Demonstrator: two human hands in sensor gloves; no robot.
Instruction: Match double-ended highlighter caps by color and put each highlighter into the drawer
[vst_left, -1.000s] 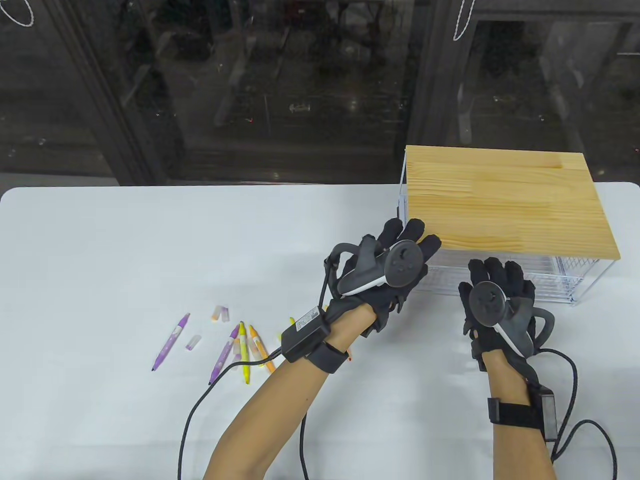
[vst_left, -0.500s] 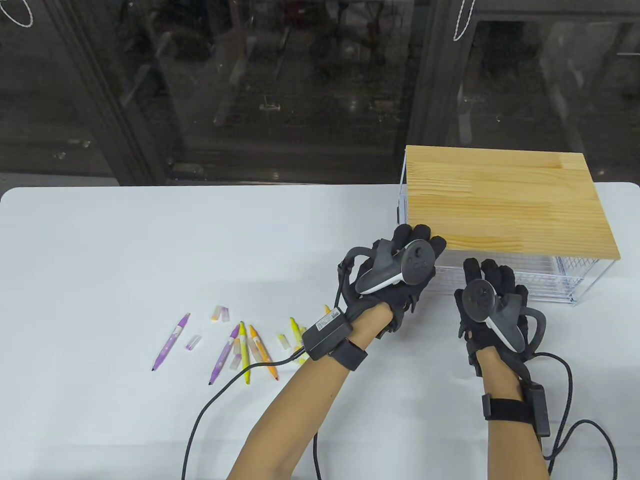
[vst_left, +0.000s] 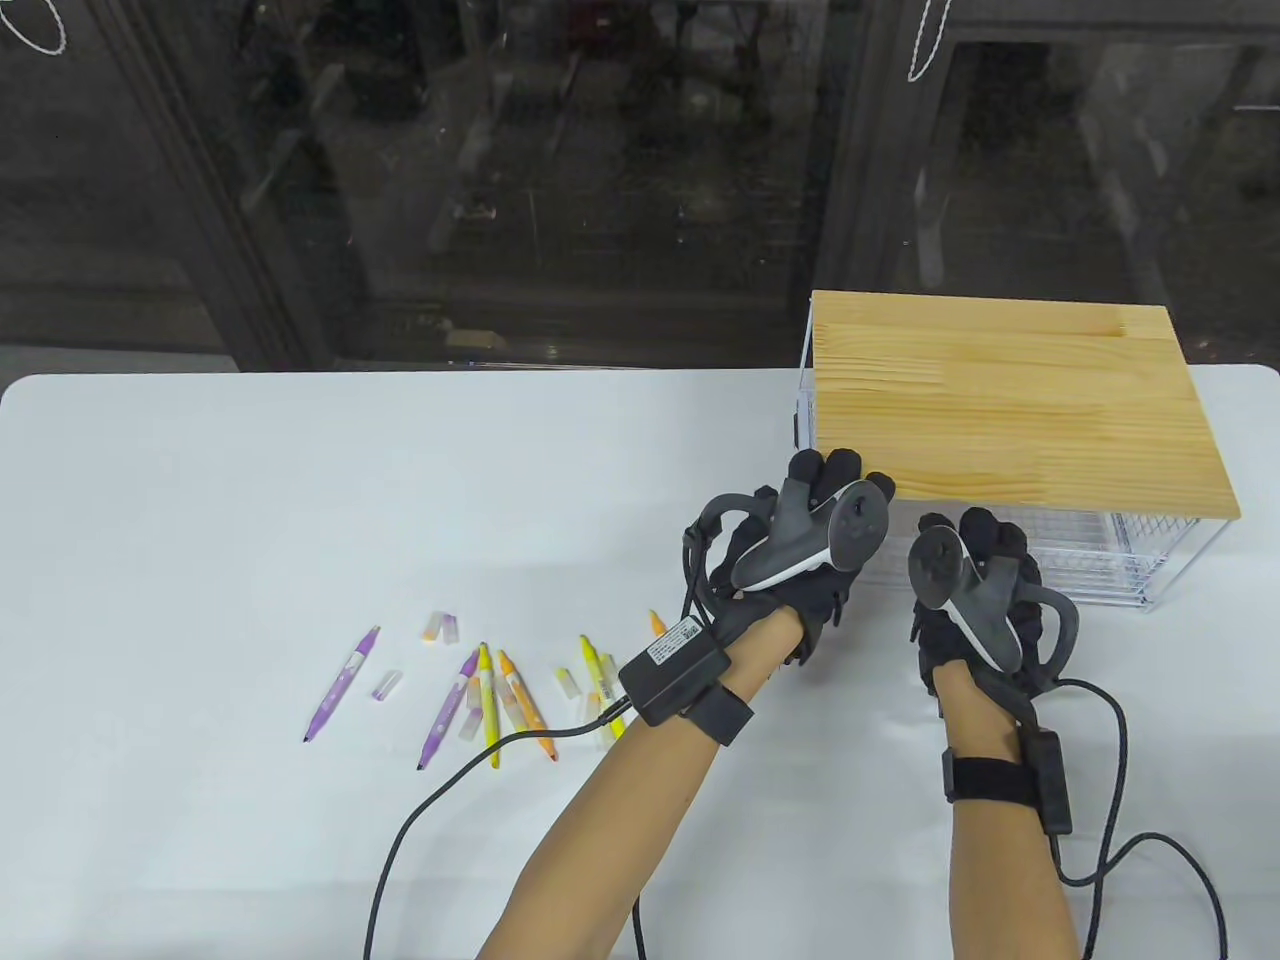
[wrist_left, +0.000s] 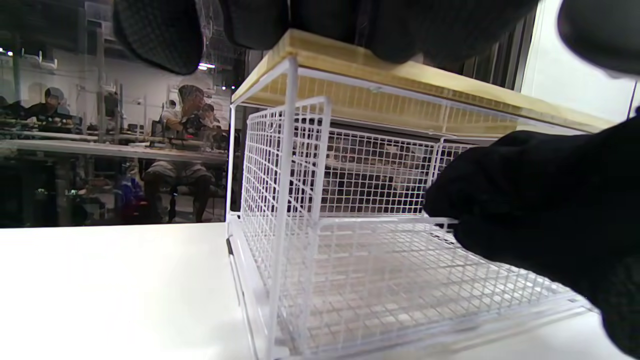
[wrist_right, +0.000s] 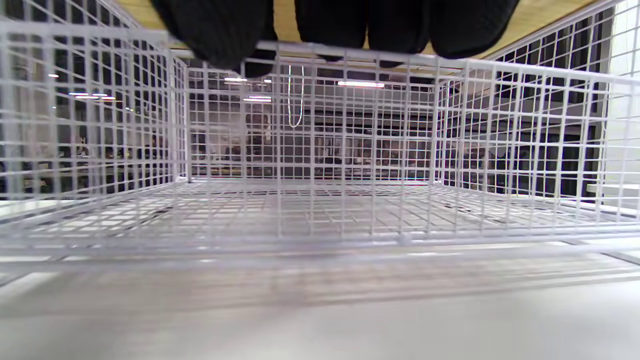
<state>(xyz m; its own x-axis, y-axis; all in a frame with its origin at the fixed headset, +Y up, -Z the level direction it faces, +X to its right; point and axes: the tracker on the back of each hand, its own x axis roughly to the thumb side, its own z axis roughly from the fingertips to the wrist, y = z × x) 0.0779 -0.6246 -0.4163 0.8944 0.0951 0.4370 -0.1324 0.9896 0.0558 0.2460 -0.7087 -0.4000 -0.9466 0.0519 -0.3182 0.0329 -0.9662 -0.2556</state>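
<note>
Both hands at the drawer unit, far right of the table (vst_left: 200, 480). My left hand (vst_left: 815, 545) sits on the near-left corner of the wooden top (vst_left: 1010, 400), fingers laid over the edge, bracing rather than gripping. From the left wrist view, fingertips rest on the top's edge; no curl round anything that I can see.

Right hand (vst_left: 975, 590) is at the front of the wire drawer (vst_left: 1120, 575). Right wrist view shows fingers (wrist_right: 350, 20) hooked over the drawer's top front wire (wrist_right: 500, 67), so I call that a grip on the drawer front. Drawer is pulled out a bit toward me; its mesh floor looks empty in both wrist views.

Highlighters (vst_left: 485, 700) lie well apart to the left, a loose cluster near the table's front edge: purple, yellow, orange, with loose caps (vst_left: 442, 627) among them. One purple highlighter (vst_left: 340, 685) lies apart at the left end. Most lie roughly front to back, tilted a little.

Key relation: the pens are to the left of both hands, and the left hand is the nearer one. The drawer slides toward me, so the right hand's pull runs toward the table's front edge.

My read: opening step underway, no cap matched yet. Next, release the brace and reach left.
</note>
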